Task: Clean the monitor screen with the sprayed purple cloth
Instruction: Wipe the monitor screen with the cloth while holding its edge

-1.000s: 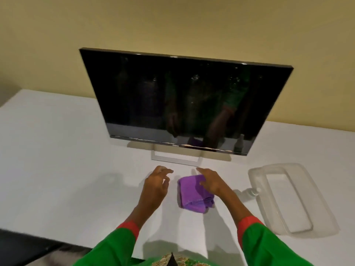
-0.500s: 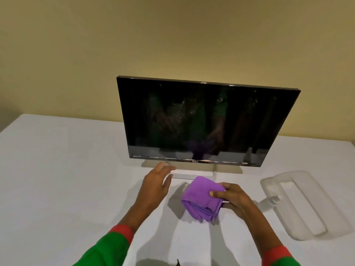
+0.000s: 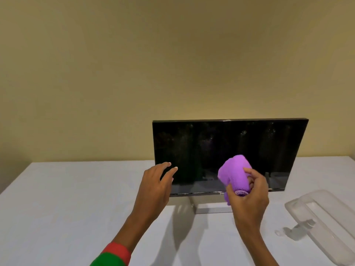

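Lifted off the table since earlier, the purple cloth (image 3: 235, 172) sits bunched in the right hand (image 3: 248, 198), just before the monitor screen (image 3: 226, 150); the left hand (image 3: 153, 187) hovers empty, fingers spread

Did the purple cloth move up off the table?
Yes. The purple cloth rose from the table and the right hand now holds it before the monitor.

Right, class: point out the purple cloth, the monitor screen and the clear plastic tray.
purple cloth (image 3: 234, 170): head view, bunched upper fold.
monitor screen (image 3: 221, 146): head view, dark glass centre.
clear plastic tray (image 3: 345, 235): head view, right rim.
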A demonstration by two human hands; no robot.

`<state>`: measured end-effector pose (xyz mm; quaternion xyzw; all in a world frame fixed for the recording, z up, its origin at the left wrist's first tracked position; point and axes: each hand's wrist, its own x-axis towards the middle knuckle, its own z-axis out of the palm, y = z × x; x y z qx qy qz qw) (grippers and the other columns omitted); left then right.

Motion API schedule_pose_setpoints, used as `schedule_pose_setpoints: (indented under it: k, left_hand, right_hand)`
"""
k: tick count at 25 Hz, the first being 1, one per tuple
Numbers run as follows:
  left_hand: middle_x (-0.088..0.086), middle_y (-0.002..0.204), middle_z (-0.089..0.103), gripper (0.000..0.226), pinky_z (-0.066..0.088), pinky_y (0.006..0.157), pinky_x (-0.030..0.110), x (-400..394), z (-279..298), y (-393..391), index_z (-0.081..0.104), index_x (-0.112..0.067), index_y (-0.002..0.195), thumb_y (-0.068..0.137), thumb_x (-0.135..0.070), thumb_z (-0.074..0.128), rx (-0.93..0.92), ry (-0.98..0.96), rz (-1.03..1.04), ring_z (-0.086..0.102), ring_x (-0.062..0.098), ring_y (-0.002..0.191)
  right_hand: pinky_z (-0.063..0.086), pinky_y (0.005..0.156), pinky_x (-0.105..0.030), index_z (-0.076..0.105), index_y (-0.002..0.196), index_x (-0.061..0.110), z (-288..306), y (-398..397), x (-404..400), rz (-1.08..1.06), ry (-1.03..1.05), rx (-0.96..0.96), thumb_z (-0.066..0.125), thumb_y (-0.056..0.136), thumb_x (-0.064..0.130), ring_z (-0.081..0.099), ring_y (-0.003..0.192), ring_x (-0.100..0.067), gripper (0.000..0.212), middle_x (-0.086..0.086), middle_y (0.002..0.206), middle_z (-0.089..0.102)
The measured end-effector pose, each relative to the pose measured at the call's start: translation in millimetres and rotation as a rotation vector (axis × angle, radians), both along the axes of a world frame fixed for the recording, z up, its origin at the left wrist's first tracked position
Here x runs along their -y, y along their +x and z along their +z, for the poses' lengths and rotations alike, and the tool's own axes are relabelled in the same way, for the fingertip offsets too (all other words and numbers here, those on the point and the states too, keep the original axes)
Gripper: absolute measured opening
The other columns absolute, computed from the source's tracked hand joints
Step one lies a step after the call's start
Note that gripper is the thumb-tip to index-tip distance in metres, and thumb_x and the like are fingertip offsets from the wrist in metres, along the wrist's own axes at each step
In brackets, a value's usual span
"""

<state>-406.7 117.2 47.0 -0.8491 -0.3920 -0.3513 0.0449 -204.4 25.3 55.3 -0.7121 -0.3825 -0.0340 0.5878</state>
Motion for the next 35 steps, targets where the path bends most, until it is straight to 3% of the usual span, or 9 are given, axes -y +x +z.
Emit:
schedule_pose_setpoints:
  k: [4,7,10,17,22,25,28,31,35]
  left_hand:
    - [0.015,0.127,0.057,0.038,0.044,0.093,0.031,-17,21,-8,0.056,-0.010,0.124,0.086,-0.012,0.060,0.069,0.017,-0.018,0.055,0.028,0.114]
    - [0.008,0.146,0.036,0.044,0.028,0.109,0.023,-35,40,-4,0.036,-0.014,0.139,0.094,-0.013,0.038,0.255,-0.103,-0.059,0.033,0.017,0.134]
    - [0.004,0.155,0.017,0.052,0.017,0.116,0.029,-57,51,1,0.019,-0.014,0.145,0.095,-0.012,0.030,0.305,-0.179,-0.056,0.014,0.010,0.142]
    - [-0.007,0.154,0.004,0.068,0.018,0.116,0.030,-80,53,-10,0.009,-0.015,0.147,0.080,-0.008,0.021,0.214,-0.327,-0.133,0.009,0.005,0.142]
    - [-0.011,0.149,0.024,0.071,0.021,0.110,0.018,-90,63,-19,0.025,-0.022,0.143,0.079,0.008,0.025,0.252,-0.334,-0.096,0.015,0.003,0.135]
    - [-0.004,0.150,0.031,0.075,0.025,0.106,0.020,-93,68,-17,0.030,-0.023,0.142,0.078,0.016,0.029,0.270,-0.356,-0.064,0.014,0.003,0.132]
    - [0.000,0.150,0.032,0.075,0.028,0.101,0.020,-93,67,-15,0.032,-0.023,0.142,0.078,0.016,0.030,0.247,-0.326,-0.057,0.020,0.018,0.140]
    - [0.001,0.150,0.032,0.073,0.028,0.099,0.020,-95,66,-15,0.033,-0.022,0.141,0.079,0.016,0.032,0.234,-0.300,-0.046,0.024,0.023,0.140]
    - [0.003,0.147,0.038,0.070,0.028,0.102,0.017,-95,68,-16,0.039,-0.020,0.138,0.078,0.015,0.033,0.289,-0.318,-0.046,0.036,0.020,0.136]
  right_hand:
    - [0.045,0.065,-0.050,0.045,0.110,0.014,24,-18,-28,-0.054,0.247,0.478,0.082,0.055,0.006,0.039,0.089,-0.025,0.067,-0.003,0.100,0.041]
    - [0.037,0.075,-0.045,0.047,0.107,0.016,37,-45,-59,-0.010,0.310,0.787,0.075,0.057,-0.003,0.040,0.087,-0.024,0.061,-0.003,0.092,0.038]
    - [0.033,0.082,-0.042,0.048,0.104,0.021,35,-58,-93,-0.039,0.319,1.002,0.072,0.066,0.001,0.043,0.086,-0.019,0.050,0.001,0.088,0.039]
    - [0.035,0.099,-0.063,0.052,0.102,0.020,6,-54,-143,0.058,0.234,1.199,0.059,0.079,0.002,0.047,0.095,-0.022,0.030,-0.002,0.093,0.041]
    - [0.037,0.101,-0.061,0.044,0.135,0.019,-30,-43,-140,0.197,-0.048,1.336,0.062,0.083,0.033,0.039,0.123,-0.025,0.057,-0.010,0.135,0.035]
    - [0.041,0.095,-0.049,0.044,0.139,0.020,-22,-40,-137,0.175,0.012,1.311,0.053,0.090,0.014,0.044,0.118,-0.028,0.050,-0.014,0.146,0.035]
    - [0.036,0.096,-0.043,0.046,0.137,0.022,-10,-39,-137,0.135,0.043,1.359,0.049,0.092,0.010,0.045,0.117,-0.029,0.048,-0.011,0.147,0.039]
    - [0.025,0.110,-0.054,0.036,0.143,0.020,-2,-35,-140,0.211,-0.019,1.427,0.051,0.092,0.016,0.028,0.139,-0.035,0.053,-0.010,0.151,0.031]
    - [0.027,0.107,-0.063,0.028,0.146,0.020,-17,-22,-140,0.292,-0.093,1.383,0.034,0.099,0.011,0.021,0.141,-0.040,0.049,-0.012,0.154,0.025]
